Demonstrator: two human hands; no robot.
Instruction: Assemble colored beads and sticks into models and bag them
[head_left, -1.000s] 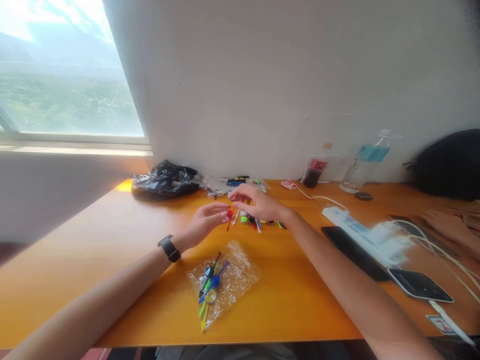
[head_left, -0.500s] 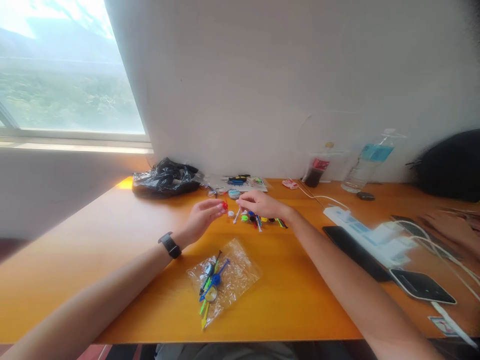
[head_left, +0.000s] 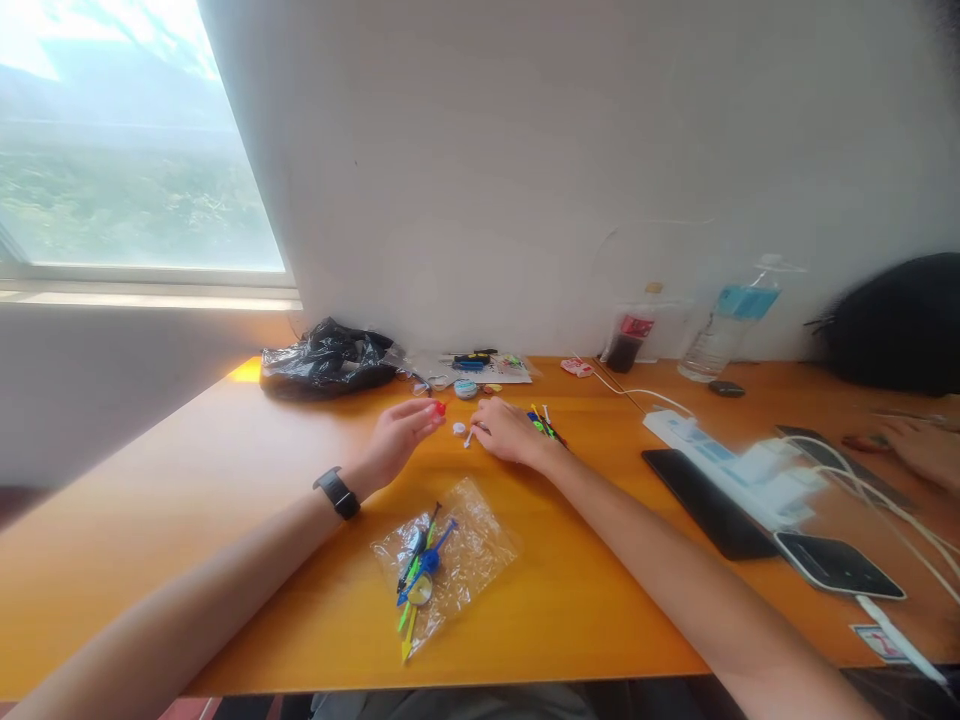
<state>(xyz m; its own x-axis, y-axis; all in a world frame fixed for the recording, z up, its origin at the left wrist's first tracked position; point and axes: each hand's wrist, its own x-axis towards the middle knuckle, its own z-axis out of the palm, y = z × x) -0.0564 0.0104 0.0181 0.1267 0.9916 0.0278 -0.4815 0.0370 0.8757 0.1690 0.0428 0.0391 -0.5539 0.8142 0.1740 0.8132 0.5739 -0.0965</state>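
Note:
My left hand (head_left: 399,437) pinches a small red plastic piece (head_left: 439,407) between thumb and fingertips, just above the orange table (head_left: 225,470). My right hand (head_left: 508,431) rests on the table with fingers curled over a heap of small coloured picks (head_left: 546,424). Its fingertips lie by a white pick (head_left: 466,437) and a white round piece (head_left: 458,428); whether they grip anything is hidden. Nearer to me lies a clear plastic bag (head_left: 444,564) holding several blue, green and yellow picks.
A black plastic bag (head_left: 327,361) and more small parts (head_left: 480,365) sit by the wall. At right are bottles (head_left: 726,320), a power strip (head_left: 731,465) with cables and two phones (head_left: 836,563). Another person's hand (head_left: 919,447) shows at the far right.
My right hand has come down from beside the left hand onto the heap of picks. My left hand keeps hold of the red piece and has shifted slightly left.

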